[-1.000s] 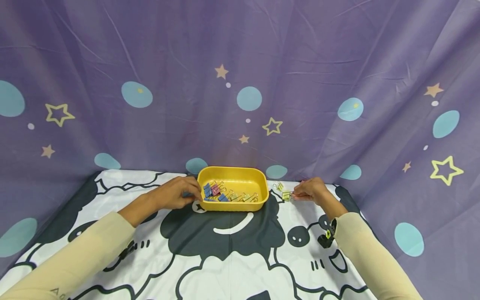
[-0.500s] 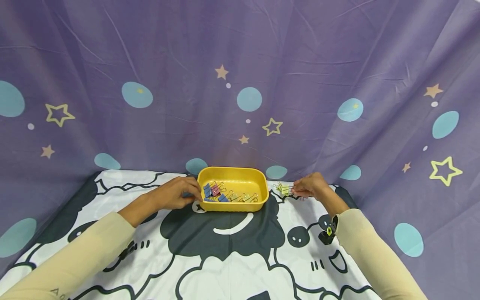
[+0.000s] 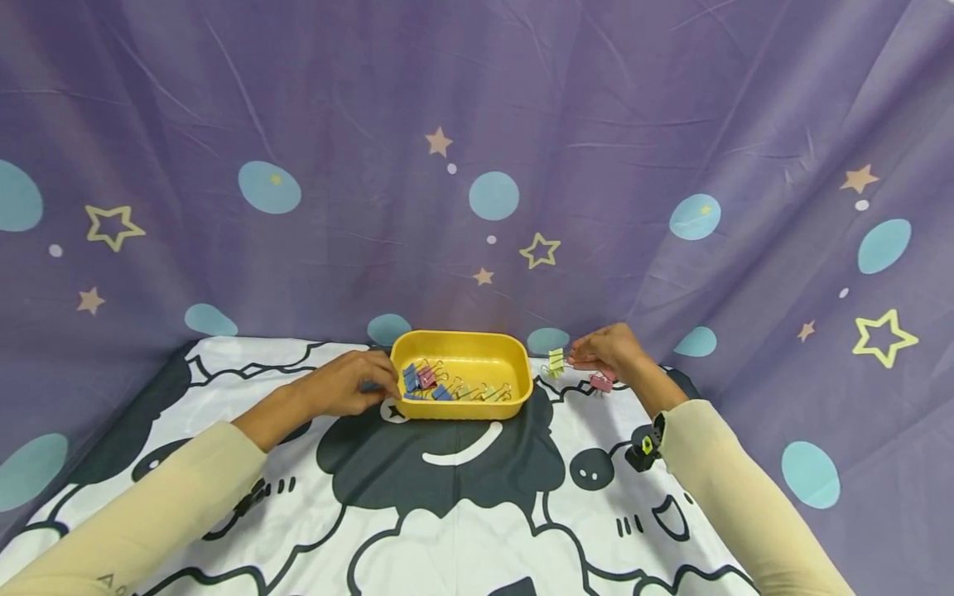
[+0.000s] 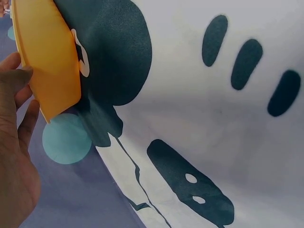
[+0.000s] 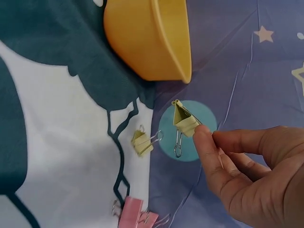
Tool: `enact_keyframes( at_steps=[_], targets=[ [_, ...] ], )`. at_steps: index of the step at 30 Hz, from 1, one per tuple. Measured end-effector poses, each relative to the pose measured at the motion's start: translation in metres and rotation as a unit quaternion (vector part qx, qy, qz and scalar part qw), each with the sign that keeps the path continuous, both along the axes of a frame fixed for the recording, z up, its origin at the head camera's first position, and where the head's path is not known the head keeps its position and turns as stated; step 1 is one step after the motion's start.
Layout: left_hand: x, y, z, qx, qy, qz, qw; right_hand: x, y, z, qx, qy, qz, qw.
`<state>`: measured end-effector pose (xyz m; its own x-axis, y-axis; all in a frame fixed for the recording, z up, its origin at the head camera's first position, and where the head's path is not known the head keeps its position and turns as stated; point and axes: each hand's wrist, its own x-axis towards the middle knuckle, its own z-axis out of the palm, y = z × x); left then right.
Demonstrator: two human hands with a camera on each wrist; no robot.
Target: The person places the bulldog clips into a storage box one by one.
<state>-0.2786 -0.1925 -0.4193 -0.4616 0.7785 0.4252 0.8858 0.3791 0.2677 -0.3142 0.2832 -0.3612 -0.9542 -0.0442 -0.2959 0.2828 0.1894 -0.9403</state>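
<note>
My left hand point(image 3: 356, 383) holds the left rim of a yellow tray point(image 3: 477, 364); in the left wrist view its thumb and fingers are at the edge of the tray wall point(image 4: 52, 57). Between thumb and fingertips, my right hand point(image 5: 259, 166) pinches a yellow binder clip point(image 5: 186, 122) by one wire handle. That clip is raised right of the tray, its other handle hanging down. Below it, a second yellow binder clip point(image 5: 141, 142) lies on the cloth. Pink binder clips point(image 5: 130, 213) lie nearer the right wrist. Inside the tray are blue clips point(image 3: 443, 393), a pink clip point(image 3: 426, 377) and yellow clips point(image 3: 492, 394).
A white cloth point(image 3: 447, 550) with dark cartoon prints covers the table. Behind the tray rises a purple curtain point(image 3: 358, 273) with stars and blue dots, meeting the table's back edge.
My right hand has picked up the yellow binder clip and lifted it up and to the left. Pink clips beneath the hand have come into view. The left hand stays on the tray.
</note>
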Motion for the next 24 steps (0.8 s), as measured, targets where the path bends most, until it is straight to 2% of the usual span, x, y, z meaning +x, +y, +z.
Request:
enact_keyframes(
  at_steps=[12, 18, 24],
  targets=[
    [-0.003, -0.001, 0.003, -0.015, -0.005, 0.01, 0.9998, -0.004, -0.021, 0.016, 0.017, 0.03, 0.005, 0.999],
    [-0.001, -0.002, 0.002, -0.008, -0.002, 0.009, 0.9999, -0.008, -0.035, 0.017, 0.029, 0.032, -0.003, 0.999],
    [0.001, -0.001, 0.0, -0.004, 0.003, 0.005, 1.0, -0.01, -0.051, 0.019, 0.048, 0.039, 0.01, 0.998]
  ],
)
